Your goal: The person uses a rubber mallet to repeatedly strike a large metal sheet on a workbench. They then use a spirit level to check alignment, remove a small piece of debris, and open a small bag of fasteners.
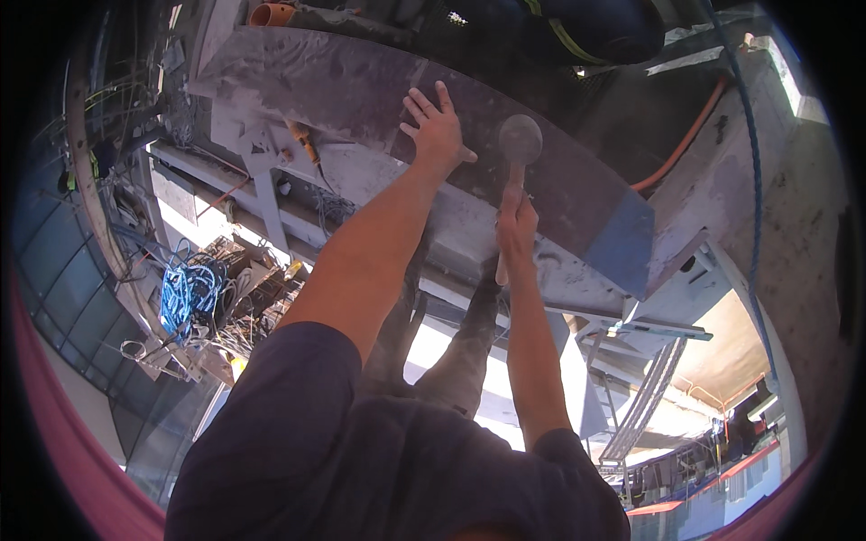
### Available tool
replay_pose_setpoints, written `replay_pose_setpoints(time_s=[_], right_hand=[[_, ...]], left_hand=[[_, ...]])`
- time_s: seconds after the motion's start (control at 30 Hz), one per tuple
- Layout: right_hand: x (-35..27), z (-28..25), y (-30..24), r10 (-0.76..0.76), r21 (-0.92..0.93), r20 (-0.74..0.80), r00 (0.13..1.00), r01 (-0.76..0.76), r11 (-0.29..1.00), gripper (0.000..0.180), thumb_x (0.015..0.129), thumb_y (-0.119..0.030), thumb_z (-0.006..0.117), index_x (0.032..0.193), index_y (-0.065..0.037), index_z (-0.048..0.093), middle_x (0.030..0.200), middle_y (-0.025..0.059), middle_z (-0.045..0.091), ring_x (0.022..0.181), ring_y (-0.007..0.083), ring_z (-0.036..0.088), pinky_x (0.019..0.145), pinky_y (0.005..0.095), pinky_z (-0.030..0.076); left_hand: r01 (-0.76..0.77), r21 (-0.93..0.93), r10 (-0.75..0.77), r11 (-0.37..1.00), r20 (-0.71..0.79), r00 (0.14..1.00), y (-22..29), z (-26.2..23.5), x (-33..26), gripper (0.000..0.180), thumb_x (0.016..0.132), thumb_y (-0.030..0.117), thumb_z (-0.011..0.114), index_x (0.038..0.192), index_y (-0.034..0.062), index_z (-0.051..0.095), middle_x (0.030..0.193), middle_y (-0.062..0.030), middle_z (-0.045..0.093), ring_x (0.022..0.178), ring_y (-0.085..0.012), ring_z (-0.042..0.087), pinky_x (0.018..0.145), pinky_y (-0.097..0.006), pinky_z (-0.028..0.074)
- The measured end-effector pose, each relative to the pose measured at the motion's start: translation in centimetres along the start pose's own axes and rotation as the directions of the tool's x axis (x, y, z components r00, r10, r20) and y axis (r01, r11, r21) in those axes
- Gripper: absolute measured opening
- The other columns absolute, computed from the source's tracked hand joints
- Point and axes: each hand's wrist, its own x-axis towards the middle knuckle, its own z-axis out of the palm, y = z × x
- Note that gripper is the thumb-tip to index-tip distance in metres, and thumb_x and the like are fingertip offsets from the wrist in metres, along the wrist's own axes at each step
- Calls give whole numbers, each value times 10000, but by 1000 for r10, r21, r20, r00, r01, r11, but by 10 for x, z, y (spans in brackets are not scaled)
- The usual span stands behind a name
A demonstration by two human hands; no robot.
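My left hand (435, 126) lies flat, fingers spread, on a large dark grey slab (343, 86) set along a mortar-smeared ledge. My right hand (516, 225) grips the wooden handle of a rubber mallet (520, 141), whose round grey head sits on the slab just right of my left hand. Both forearms reach up from my dark shirt at the bottom. My legs in dusty trousers show below the slab.
An orange hose (681, 144) and a blue rope (753, 153) run along the concrete wall at right. A tangle of blue cable (185, 288) lies at left below. A spirit level (663, 332) rests right of my legs. An orange pipe end (271, 13) sits at top.
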Motion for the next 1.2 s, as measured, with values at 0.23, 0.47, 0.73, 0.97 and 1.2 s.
replay_pose_setpoints(time_s=[0.23,0.47,0.73,0.97,1.2], right_hand=[[23,-2,31,47,-165,140,989,-23,986,663,1156,-573,522,1188,66,699,799,144,686,719,253,673,716,439,543],[-16,-20,-18,139,-147,193,971,-111,983,557,1180,-532,484,1282,2,606,759,33,610,614,141,612,551,339,488],[-34,-87,56,43,-538,204,978,76,839,468,1188,-429,462,1357,-4,563,1034,256,746,981,472,753,843,565,551],[-47,-94,30,205,-349,246,947,-110,931,425,1195,-510,458,1170,-94,544,730,-24,471,533,85,486,473,311,434],[-48,-91,48,229,-195,243,943,-184,963,414,1190,-554,454,1049,-166,471,730,-52,447,535,70,431,484,294,381]], left_hand=[[6,-7,-6,1000,-4,1000,1,2,-2,1712,616,440,1102,1782,55,-90,1763,-482,-48,1673,-620,16,1221,-811,309],[-27,-20,26,999,-57,998,-9,5,-9,1697,595,430,1108,1790,62,-40,1767,-477,-30,1672,-622,29,1206,-849,283],[-30,-123,5,992,-197,980,-26,35,-12,1669,575,409,1113,1804,122,20,1801,-419,-35,1695,-571,16,1250,-833,218],[-163,-130,26,978,-700,713,-65,123,-16,933,1072,564,591,1782,69,242,1845,-282,152,1729,-419,120,1373,-643,94],[-64,-28,23,998,-731,682,-59,141,-19,771,1145,429,461,1729,-50,304,1822,-266,250,1717,-397,183,1388,-593,116]])
